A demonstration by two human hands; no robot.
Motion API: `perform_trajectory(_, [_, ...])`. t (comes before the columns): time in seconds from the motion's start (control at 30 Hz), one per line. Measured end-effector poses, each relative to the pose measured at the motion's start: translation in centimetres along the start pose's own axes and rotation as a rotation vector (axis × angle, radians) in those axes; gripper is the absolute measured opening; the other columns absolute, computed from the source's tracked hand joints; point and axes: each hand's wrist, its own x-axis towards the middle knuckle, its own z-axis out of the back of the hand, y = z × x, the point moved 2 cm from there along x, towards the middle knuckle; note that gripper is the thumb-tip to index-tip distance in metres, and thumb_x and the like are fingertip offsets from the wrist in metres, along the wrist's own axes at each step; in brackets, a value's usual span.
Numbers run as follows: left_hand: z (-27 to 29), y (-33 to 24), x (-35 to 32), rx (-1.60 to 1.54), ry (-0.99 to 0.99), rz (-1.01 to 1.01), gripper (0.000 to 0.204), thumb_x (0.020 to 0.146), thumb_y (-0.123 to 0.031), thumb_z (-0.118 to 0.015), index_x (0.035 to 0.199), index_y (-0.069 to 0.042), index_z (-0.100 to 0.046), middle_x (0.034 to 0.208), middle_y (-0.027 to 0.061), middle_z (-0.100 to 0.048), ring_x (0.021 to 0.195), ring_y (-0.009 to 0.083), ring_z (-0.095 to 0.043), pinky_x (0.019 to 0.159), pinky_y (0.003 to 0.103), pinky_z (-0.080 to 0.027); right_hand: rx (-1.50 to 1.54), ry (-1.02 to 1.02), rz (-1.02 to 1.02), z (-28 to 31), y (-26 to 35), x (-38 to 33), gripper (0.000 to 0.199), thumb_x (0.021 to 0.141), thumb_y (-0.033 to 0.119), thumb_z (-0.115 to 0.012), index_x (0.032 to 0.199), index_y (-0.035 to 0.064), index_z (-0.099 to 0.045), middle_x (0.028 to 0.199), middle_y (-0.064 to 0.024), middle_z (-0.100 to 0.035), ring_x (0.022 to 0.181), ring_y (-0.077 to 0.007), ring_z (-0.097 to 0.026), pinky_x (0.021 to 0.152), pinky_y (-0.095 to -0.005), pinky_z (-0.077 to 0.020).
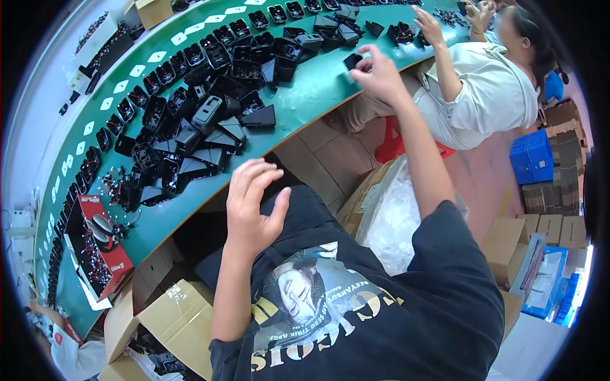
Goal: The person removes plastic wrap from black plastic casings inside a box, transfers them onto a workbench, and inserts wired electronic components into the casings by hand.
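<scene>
Closest to me, below the bench edge, sit open cardboard boxes (181,317) at my left and a carton lined with clear plastic bags (391,219) at my right, both under my arms rather than in their way. My left hand (251,206) hangs just off the near edge of the green bench (305,95), palm turned down and wrist bent, the fingers loosely spread and curled, gripping nothing and touching nothing; the nearest parts to it are the black plastic housings (197,162) heaped on the bench just beyond my fingertips. Left of that heap a red tray (95,244) holds small black bits. Among the housings lies one grey piece (206,113), and beyond them a row of black parts and white labels curves along the far rim of the bench. My right arm stretches forward over the gap and the tiled floor, elbow nearly straight, and my right hand (380,75) is raised over the bench's near edge. There my thumb and forefingers are pinched on a small black part (352,60), which sticks out to the left of my fingertips, held above the green surface and apart from the pile. Just past that hand another person in a light shirt (489,95) sits at the bench, their hand (429,25) resting among more black parts, well clear of mine. Blue crates (532,155) stand behind them.
</scene>
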Motion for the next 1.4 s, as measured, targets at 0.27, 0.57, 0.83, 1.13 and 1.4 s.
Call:
perform_trajectory(0.27, [3.2,1.6,-6.9,0.192,-0.111,0.266,0.017,0.077,0.004,-0.070,0.093,-0.002,-0.068,0.100,0.0096,-0.067,0.102,0.0292,-0.063,0.091,0.038,-0.051,-0.325,0.077,0.123,0.1,-5.0,7.4,0.057,0.082,0.015,-0.072,0.134,0.0074,-0.050,0.078,-0.0050,-0.069,0.065,-0.0185,-0.061,0.065,-0.0300,-0.0500])
perform_trajectory(0.57, [1.7,2.0,-2.6,0.437,-0.142,0.113,0.022,0.073,0.003,-0.070,0.095,-0.003,-0.067,0.098,0.0091,-0.065,0.093,0.0279,-0.061,0.086,0.037,-0.050,-0.407,-0.115,0.275,2.2,-3.2,6.6,0.050,0.080,0.022,-0.080,0.124,0.0097,-0.060,0.086,-0.0046,-0.070,0.073,-0.0202,-0.064,0.071,-0.0316,-0.0512])
perform_trajectory(0.83, [-1.2,3.5,1.0,0.639,-0.260,0.006,0.032,0.075,-0.005,-0.069,0.107,-0.005,-0.065,0.114,0.0109,-0.062,0.102,0.0297,-0.056,0.092,0.038,-0.047,0.124,-0.025,0.571,-9.0,11.3,-4.7,0.045,0.074,0.012,-0.082,0.115,0.0068,-0.064,0.106,-0.0071,-0.068,0.089,-0.0205,-0.061,0.077,-0.0317,-0.0506])
perform_trajectory(1.13, [0.6,2.3,-4.4,0.229,-0.336,0.030,0.040,0.073,-0.002,-0.073,0.112,-0.006,-0.064,0.121,0.0097,-0.059,0.104,0.0285,-0.055,0.092,0.037,-0.045,0.316,0.185,0.577,-10.3,11.0,-6.3,0.043,0.067,-0.006,-0.074,0.108,0.0059,-0.067,0.106,-0.0069,-0.071,0.090,-0.0250,-0.067,0.082,-0.0309,-0.0530])
perform_trajectory(1.4, [5.0,2.3,-8.9,-0.864,-0.616,0.439,0.059,0.078,-0.004,-0.078,0.129,-0.004,-0.048,0.120,0.0127,-0.059,0.111,0.0240,-0.059,0.095,0.035,-0.050,0.468,0.512,1.024,-15.1,25.9,-15.1,0.042,0.065,-0.007,-0.070,0.105,0.0062,-0.070,0.109,-0.0047,-0.072,0.096,-0.0292,-0.067,0.085,-0.0352,-0.0535])
